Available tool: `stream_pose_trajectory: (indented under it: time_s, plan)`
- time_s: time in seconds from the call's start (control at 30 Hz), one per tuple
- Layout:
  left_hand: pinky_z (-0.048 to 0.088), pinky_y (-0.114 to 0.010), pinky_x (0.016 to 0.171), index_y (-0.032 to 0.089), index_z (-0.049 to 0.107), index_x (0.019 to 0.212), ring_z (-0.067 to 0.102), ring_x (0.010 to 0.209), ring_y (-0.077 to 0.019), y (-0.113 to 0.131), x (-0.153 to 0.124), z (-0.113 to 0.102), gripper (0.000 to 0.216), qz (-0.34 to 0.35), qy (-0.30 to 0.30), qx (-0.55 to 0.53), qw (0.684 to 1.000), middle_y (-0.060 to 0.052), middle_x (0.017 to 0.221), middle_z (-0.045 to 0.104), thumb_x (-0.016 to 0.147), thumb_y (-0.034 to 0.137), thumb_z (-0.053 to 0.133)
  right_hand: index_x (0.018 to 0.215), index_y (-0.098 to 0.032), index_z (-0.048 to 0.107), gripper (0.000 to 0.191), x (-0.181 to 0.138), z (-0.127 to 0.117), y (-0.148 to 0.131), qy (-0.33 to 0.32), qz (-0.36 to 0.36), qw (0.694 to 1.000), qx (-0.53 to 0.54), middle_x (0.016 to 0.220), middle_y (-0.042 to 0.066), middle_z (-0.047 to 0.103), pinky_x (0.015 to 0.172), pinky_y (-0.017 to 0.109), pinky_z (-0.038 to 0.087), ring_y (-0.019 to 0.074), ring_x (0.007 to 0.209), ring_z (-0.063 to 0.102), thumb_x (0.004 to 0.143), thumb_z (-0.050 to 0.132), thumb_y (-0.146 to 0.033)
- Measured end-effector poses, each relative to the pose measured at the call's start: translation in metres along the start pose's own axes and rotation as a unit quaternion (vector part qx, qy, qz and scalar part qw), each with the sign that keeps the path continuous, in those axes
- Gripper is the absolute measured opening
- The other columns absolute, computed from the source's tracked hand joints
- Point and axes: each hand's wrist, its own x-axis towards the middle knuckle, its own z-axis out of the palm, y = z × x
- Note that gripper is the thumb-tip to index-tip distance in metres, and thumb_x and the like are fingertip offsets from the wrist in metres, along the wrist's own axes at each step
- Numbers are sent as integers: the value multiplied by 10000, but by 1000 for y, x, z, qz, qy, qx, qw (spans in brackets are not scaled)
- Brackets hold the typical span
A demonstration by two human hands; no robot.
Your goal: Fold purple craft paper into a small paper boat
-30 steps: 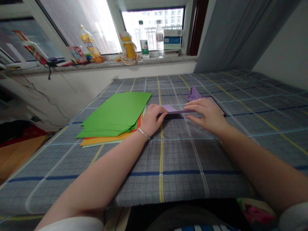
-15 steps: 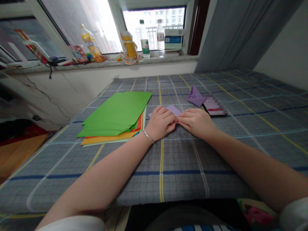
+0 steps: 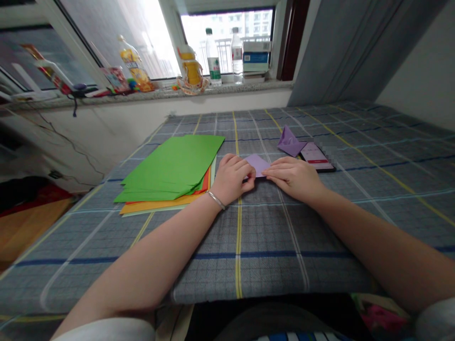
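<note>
- Holding the purple paper (image 3: 257,166) was the job of the left hand (image 3: 235,176), with its fingers curled in and its thumb close to them at the paper's left end.
- The right hand (image 3: 293,177) had its fingers held straight and side by side. Their tips touched the paper's right corner, but whether they pinched it or just pressed on it was hard to tell.
- The purple paper was between the two hands, low on the checked cloth (image 3: 263,237). A pointy part of it stuck out past the fingers, on the far side of the hands.
- A shiny bracelet (image 3: 216,201) went around the left wrist.
- To the left of the left hand, and near it, lay a pile of green paper (image 3: 174,166). Orange paper (image 3: 159,206) peeked out from under it, on the side close to the left arm.
- Just past the right hand sat a folded purple shape (image 3: 289,143), with a point sticking up.
- A phone (image 3: 317,158) lay beside that shape, just behind the right hand, and its screen was lit up pink.
- Well past both hands, a green-capped bottle (image 3: 213,61) and some boxes (image 3: 256,58) stood on the window ledge (image 3: 167,91).
</note>
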Motion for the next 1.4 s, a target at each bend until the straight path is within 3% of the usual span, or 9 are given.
stream_pose_trajectory:
  time_s: [0.63, 0.93, 1.1, 1.23, 1.4]
  plan:
    - [352, -372, 933, 201, 575, 733, 530, 763, -169, -5, 0, -6, 52, -10, 13, -23, 1000, 5, 740, 637, 769, 170, 554, 996, -276, 762, 228, -3, -12, 12, 3, 55, 997, 47, 970, 0, 757, 845, 347, 520, 201, 960, 662, 914, 549, -288]
    - [394, -335, 807, 198, 548, 722, 519, 755, -173, -19, 0, -9, 68, 19, 17, -75, 997, -5, 724, 612, 771, 151, 539, 999, -294, 760, 228, -4, -16, 24, 6, 76, 992, 97, 973, 3, 755, 874, 387, 516, 217, 965, 662, 905, 553, -280]
    - [424, -330, 778, 193, 528, 731, 536, 751, -175, -32, -5, -8, 41, -28, 32, -100, 994, -21, 736, 598, 764, 169, 524, 985, -300, 761, 223, -4, -19, 34, 44, 96, 987, 120, 960, 4, 756, 881, 399, 518, 217, 933, 678, 903, 554, -284]
    - [446, -353, 828, 167, 582, 915, 574, 881, -198, -33, -8, -9, 166, -44, 41, -117, 991, -68, 908, 638, 865, 301, 498, 987, -271, 761, 218, -3, -16, 29, 31, 81, 988, 125, 953, 20, 756, 872, 383, 519, 210, 923, 678, 903, 559, -278]
    - [395, -399, 949, 185, 584, 1228, 572, 1037, -230, -13, -5, -10, 436, 75, -49, -32, 995, -84, 1156, 669, 922, 484, 498, 987, -251, 760, 222, -1, -10, 8, 8, 57, 993, 100, 955, 25, 756, 842, 350, 517, 198, 909, 672, 911, 554, -286]
